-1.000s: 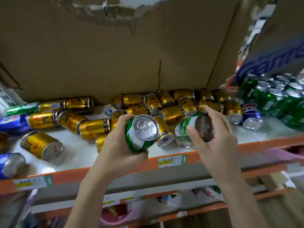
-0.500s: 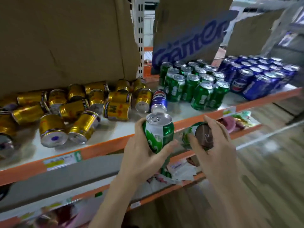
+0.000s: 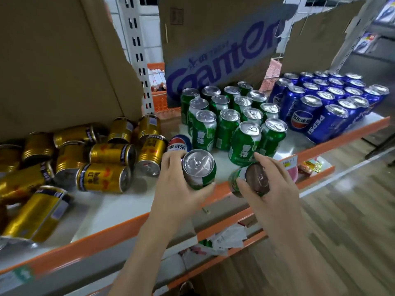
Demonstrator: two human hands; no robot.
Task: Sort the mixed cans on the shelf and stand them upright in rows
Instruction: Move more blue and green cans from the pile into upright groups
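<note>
My left hand [image 3: 177, 195] grips a green can [image 3: 199, 167] with its silver lid facing me, just above the shelf's front. My right hand [image 3: 271, 189] holds a second green can [image 3: 254, 178], tilted so its end faces me, at the orange shelf edge [image 3: 111, 233]. Directly behind them stand several upright green cans [image 3: 226, 127] in rows. To their right, blue Pepsi cans [image 3: 320, 105] stand upright in rows. Several gold cans [image 3: 102, 177] lie on their sides at the left. One blue Pepsi can [image 3: 178, 144] lies by my left fingers.
Large cardboard boxes [image 3: 53, 60] stand at the back of the shelf, one with purple lettering [image 3: 224, 54]. A white perforated upright [image 3: 136, 52] separates them. A lower shelf with packets [image 3: 226, 238] is under the hands; wooden floor [image 3: 352, 210] lies to the right.
The view has swung further right and closer to the standing green and blue cans. Both hands, each still holding a green can, have come nearer to the green rows.
</note>
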